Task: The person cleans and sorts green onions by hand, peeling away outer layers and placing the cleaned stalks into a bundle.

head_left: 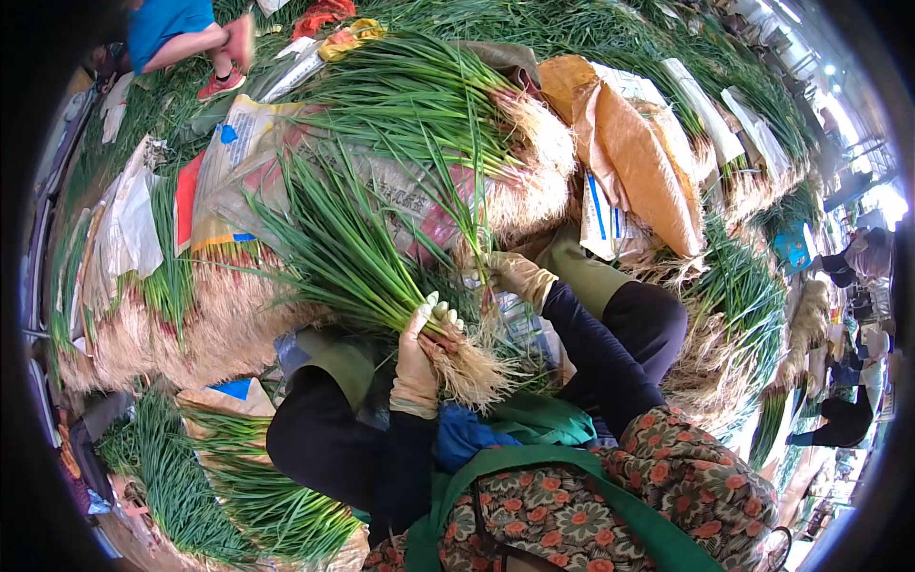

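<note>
My left hand (417, 357), in a pale glove, is wrapped round a bunch of green stalks (367, 262) just above its pale, stringy roots (467, 372). The leaves fan out to the upper left. To the right, my right hand (519, 276), also gloved, is closed on a few thin stalks (467, 205) whose leaves point up. Its fingertips are partly hidden by the stalks. A large rooted pile (534, 162) lies just beyond both hands, partly on printed plastic sacks (391, 191).
Rooted bundles (210, 305) line the left, partly under sacks. Orange-brown sacking (634, 153) lies at upper right, near more bundles (724, 324). Another person's legs (195, 43) show at upper left. Several people are at the far right. More stalks (257, 477) lie at lower left.
</note>
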A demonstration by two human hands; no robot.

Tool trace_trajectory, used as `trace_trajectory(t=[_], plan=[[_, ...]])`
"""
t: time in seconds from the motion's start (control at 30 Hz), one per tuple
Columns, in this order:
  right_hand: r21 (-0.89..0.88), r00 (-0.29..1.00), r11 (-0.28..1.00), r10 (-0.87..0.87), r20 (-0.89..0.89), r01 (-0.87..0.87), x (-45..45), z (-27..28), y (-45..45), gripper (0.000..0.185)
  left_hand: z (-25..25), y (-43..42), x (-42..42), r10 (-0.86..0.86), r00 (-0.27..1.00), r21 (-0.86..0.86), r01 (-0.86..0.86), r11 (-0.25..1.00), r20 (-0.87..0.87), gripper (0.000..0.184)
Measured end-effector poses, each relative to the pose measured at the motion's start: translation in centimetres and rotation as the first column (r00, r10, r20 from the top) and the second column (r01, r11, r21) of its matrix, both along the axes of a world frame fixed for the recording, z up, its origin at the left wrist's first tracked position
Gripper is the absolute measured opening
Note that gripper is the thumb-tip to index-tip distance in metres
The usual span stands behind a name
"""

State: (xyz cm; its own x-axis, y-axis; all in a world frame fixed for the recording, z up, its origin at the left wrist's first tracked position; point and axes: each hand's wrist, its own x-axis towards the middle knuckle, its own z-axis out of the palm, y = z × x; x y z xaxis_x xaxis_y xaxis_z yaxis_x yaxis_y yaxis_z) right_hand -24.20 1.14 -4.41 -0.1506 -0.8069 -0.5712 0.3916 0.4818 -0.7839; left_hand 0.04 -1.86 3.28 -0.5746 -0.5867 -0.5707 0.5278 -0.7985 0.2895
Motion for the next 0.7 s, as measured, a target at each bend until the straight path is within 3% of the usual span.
trace_trajectory(t=[0.07,0.17,0.2,0.23,0.3,0.33,0.4,0.47,0.5,0.53,0.57,0.63,0.7], plan=[[-0.098,0.986,0.994,-0.039,0.164,0.055,-0.2,-1.4,0.0,0.022,0.1,0.0,-0.1,-0.037,0.999,0.002,0.037,0.999,0.0,0.034],[-0.065,0.971,0.997,-0.018,0.238,0.035,0.8,-0.4,0.0,0.02,0.1,0.1,-0.4,-0.155,0.988,-0.116,0.157,0.981,0.02,0.037],[-0.032,0.997,0.996,0.079,0.021,-0.078,2.3,3.4,-0.4,0.024,-1.2,-0.2,0.4,-0.277,0.961,-0.191,0.275,0.942,0.015,0.039],[-0.103,0.975,0.971,0.21,-0.074,-0.217,2.8,4.0,-0.6,0.032,-0.9,-0.1,0.3,-0.3,0.954,-0.191,0.299,0.935,0.028,0.039],[-0.06,0.855,0.914,0.35,-0.382,-0.4,3.8,3.7,-1.5,0.04,-1.1,0.4,0.0,-0.284,0.959,-0.113,0.282,0.953,-0.001,0.038],[-0.094,0.744,0.918,0.248,-0.621,-0.385,5.0,1.9,-1.6,0.042,-1.4,0.5,0.0,-0.311,0.95,-0.083,0.311,0.947,0.009,0.033],[-0.11,0.625,0.905,0.193,-0.756,-0.412,5.6,1.7,-2.2,0.037,-1.8,0.9,-0.1,-0.238,0.971,-0.06,0.237,0.97,-0.014,0.028],[-0.059,0.56,0.946,0.138,-0.817,-0.319,4.4,2.4,-2.6,0.034,-1.7,0.8,-0.1,-0.17,0.984,-0.002,0.17,0.985,-0.052,0.022],[-0.007,0.599,0.973,0.138,-0.789,-0.233,3.0,2.2,-2.4,0.034,-1.4,0.9,-0.2,-0.149,0.986,-0.021,0.148,0.989,-0.073,0.023],[0.37,0.273,0.885,0.443,-0.854,-0.283,2.7,4.1,-1.8,0.033,-1.0,1.0,-0.4,-0.126,0.987,-0.041,0.123,0.992,-0.095,0.023],[0.62,-0.099,0.64,0.655,-0.749,-0.455,-0.1,-4.6,-0.1,0.033,-0.8,0.9,-0.5,-0.105,0.987,-0.06,0.098,0.993,-0.118,0.024],[0.668,-0.204,0.447,0.719,-0.664,-0.595,0.3,-2.4,3.6,0.033,-1.0,0.8,-0.6,-0.151,0.978,-0.069,0.142,0.987,-0.143,0.028],[0.424,0.447,0.743,0.657,-0.607,-0.518,1.4,0.2,3.3,0.035,-0.8,0.8,-0.9,-0.178,0.978,-0.068,0.171,0.983,-0.107,0.03]])
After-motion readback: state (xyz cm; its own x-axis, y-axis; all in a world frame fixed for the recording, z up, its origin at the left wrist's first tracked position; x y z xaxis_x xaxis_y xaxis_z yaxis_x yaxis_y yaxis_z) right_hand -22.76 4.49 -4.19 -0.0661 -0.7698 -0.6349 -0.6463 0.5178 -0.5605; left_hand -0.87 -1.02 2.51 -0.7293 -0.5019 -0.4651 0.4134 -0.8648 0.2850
